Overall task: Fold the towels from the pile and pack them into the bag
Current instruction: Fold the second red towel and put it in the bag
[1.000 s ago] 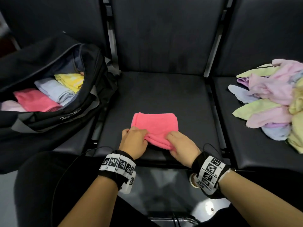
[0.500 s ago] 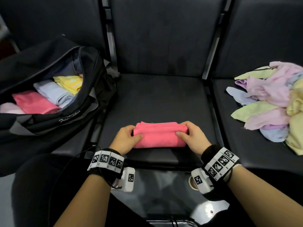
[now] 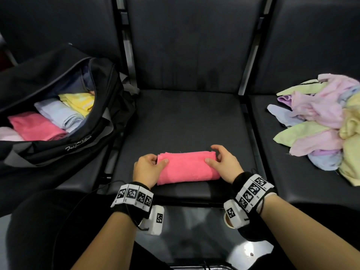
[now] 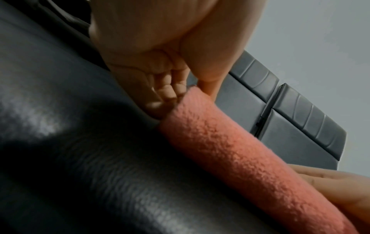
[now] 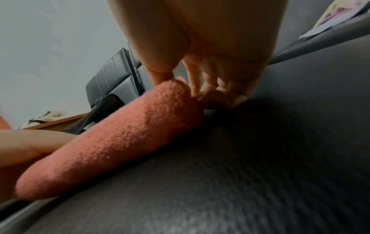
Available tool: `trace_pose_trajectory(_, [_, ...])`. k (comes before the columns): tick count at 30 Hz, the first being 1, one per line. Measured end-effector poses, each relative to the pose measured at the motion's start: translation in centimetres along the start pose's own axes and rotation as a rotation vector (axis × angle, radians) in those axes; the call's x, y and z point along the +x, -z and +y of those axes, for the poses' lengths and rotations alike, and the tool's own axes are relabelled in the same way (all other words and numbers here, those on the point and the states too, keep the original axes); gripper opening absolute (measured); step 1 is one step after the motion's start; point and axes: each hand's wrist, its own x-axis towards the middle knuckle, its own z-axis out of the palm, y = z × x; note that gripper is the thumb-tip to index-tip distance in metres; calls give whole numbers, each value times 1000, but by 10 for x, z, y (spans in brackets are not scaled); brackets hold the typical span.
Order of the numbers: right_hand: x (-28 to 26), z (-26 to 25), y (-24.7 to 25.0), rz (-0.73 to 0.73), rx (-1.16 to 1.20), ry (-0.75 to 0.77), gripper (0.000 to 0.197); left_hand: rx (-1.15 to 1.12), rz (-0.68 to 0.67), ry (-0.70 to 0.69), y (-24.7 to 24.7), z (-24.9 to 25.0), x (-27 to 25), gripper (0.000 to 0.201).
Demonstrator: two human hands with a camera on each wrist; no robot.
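Note:
A folded pink towel (image 3: 187, 167) lies near the front edge of the middle black seat (image 3: 187, 121). My left hand (image 3: 151, 165) grips its left end, thumb on top and fingers curled at the end. My right hand (image 3: 218, 162) grips the right end the same way. In the left wrist view the pink towel (image 4: 230, 152) runs away from my curled fingers (image 4: 166, 93). The right wrist view shows the pink towel (image 5: 124, 139) pinched at its end by my fingers (image 5: 212, 93). An open black bag (image 3: 64, 141) on the left seat holds several folded towels. The unfolded pile (image 3: 323, 121) lies on the right seat.
The chair backs (image 3: 185, 41) rise behind the seats. Metal bars (image 3: 124, 55) separate the seats. Below the front edge of the middle seat is a glossy dark floor (image 3: 194, 240). My dark-clothed knee (image 3: 48, 230) is at the lower left.
The towel has been folded over into a narrower, thicker strip. Both hands have moved from its near edge out to its left and right ends.

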Motion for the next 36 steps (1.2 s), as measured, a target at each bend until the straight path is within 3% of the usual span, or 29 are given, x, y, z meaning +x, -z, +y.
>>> trace_pose_trajectory(4, [4, -4, 4, -105, -77, -13, 62, 30, -15, 21, -1, -3, 2, 21])
trace_pose_trajectory(8, [5, -11, 6, -149, -171, -12, 33, 64, -43, 43, -1, -6, 4, 24])
trace_pose_trajectory(13, [-2, -11, 9, -135, -7, -2, 22, 57, -92, 46, 3, -7, 0, 24])
trace_pose_trajectory(17, [-11, -23, 21, -124, 83, 95, 23, 102, -121, 0, 8, 3, -7, 22])
trace_pose_trajectory(20, [-18, -50, 34, -123, 100, 226, 26, 183, -120, -133, 17, 21, -14, 42])
trace_pose_trajectory(23, [-27, -84, 48, -109, 5, 386, 29, 107, -297, -348, 29, 51, -22, 72])
trace_pose_trajectory(26, [-40, -117, 57, -153, -95, 503, 28, 4, -551, -428, 37, 80, -30, 89])
trace_pose_trajectory(28, [-46, -137, 63, -173, -184, 533, 29, -14, -615, -450, 39, 90, -32, 84])
trace_pose_trajectory(31, [-50, -162, 69, -202, -286, 556, 27, -25, -617, -441, 47, 95, -34, 65])
trace_pose_trajectory(36, [-49, -211, 68, -247, -304, 586, 25, -94, -603, -447, 77, 93, -33, 51])
